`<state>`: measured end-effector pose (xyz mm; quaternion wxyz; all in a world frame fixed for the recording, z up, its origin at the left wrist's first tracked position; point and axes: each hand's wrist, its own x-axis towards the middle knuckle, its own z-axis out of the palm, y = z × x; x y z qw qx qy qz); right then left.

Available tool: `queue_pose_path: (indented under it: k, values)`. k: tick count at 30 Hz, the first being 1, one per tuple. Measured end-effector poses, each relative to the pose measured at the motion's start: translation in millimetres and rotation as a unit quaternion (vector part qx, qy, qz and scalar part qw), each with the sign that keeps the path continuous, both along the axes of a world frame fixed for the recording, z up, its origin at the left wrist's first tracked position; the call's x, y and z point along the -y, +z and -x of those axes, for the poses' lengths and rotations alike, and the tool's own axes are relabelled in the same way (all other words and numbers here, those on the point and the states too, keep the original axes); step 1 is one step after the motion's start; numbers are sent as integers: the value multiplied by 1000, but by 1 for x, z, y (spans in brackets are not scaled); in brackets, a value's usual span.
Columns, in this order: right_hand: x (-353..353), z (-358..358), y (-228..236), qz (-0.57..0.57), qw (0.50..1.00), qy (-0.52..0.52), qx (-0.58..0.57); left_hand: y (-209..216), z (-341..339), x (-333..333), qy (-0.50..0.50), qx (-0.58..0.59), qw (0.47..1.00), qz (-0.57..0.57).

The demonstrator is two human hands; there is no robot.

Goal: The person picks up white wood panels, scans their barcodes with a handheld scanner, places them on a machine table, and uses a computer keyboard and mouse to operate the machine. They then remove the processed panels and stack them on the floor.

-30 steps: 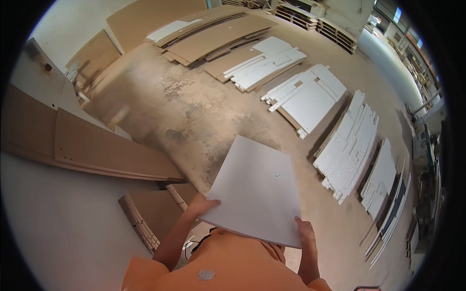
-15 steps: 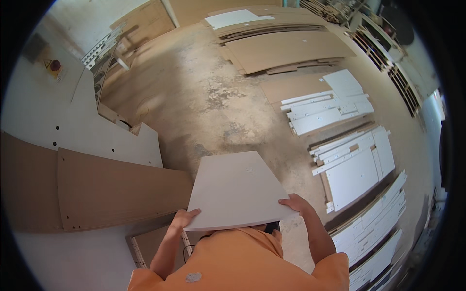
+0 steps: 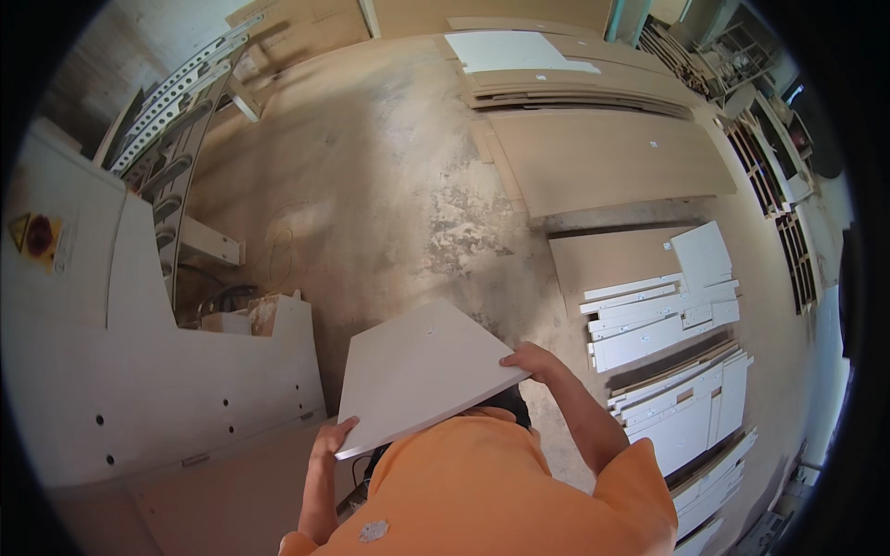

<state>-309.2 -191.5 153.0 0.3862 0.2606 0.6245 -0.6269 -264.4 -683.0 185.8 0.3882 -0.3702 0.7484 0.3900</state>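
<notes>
A flat white panel (image 3: 422, 375) lies level in front of my waist, held between both hands. My left hand (image 3: 331, 436) grips its near left corner with the thumb on top; the fingers underneath are hidden. At the near right corner my right hand (image 3: 531, 360) holds the edge in the same way, thumb over the top face. The panel is tilted in the view, its right side farther from me than its left. A small mark shows near its far edge.
To my left stands a large white machine (image 3: 222, 371) with a red button (image 3: 40, 236). Stacks of white boards (image 3: 663, 426) and brown boards (image 3: 616, 162) lie on the floor (image 3: 371, 185) to the right and ahead. A metal roller frame (image 3: 176, 167) stands at far left.
The view has moved forward past the machine and the brown boards at left. The panel has turned anticlockwise, its right side swinging away from me, with both hands still gripping it.
</notes>
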Motion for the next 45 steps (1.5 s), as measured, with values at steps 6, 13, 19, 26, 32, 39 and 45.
queue_pose_path:
  k: [6, 13, 19, 26, 32, 39, 45]
  values:
    - [-17, 161, 20, 169, 937, -304, -24, -6, 190, -32, -38, 0, 998, 40]
    - [39, 443, -32, 187, 903, -385, 32, -57, 414, -72, 81, 6, 997, 11]
    - [50, 663, 24, 220, 945, -240, -21, -1, 551, -78, 228, -17, 969, -90]
    - [8, 880, 70, 225, 939, -224, -130, 28, 783, -121, 158, -150, 973, -73]
    - [-70, 1022, 68, 229, 869, -401, -179, 49, 1055, -190, 38, -253, 966, -38]
    - [-146, 1086, 88, 300, 665, -644, -232, 93, 1313, -370, -261, -329, 905, -62]
    - [-248, 1209, 46, 285, 541, -731, -303, 83, 1468, -599, -385, -268, 873, -137]
